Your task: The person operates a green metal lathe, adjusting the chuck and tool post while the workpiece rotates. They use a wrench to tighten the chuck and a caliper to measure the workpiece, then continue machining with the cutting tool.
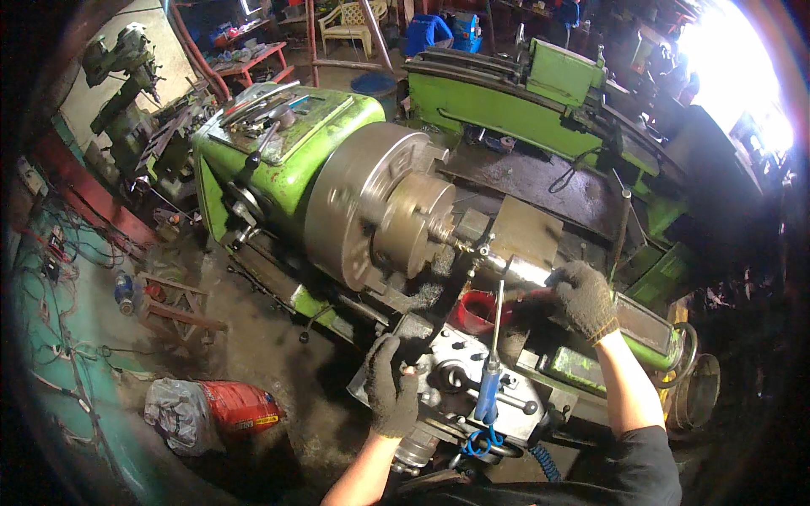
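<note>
My left hand (391,386), in a dark knit glove, is raised beside the lathe carriage (456,363), its fingers up and the thumb apart; nothing shows in it. A similar glove covers my right hand (584,299), whose fingers curl at the bright metal tailstock barrel (527,270); what they hold is hidden. Left of that hand, a red container (474,312) sits behind the carriage. A blue-handled air gun (488,392) with a long metal nozzle stands upright on the carriage. The big lathe chuck (350,202) and the round metal workpiece (415,221) look motion-blurred.
The green headstock (278,152) stands left of the chuck. Behind runs a second green lathe (498,110). Metal chips (426,295) lie below the workpiece. A red sack (240,407) and a grey plastic bag (181,413) lie on the left floor. Cables hang along the left wall.
</note>
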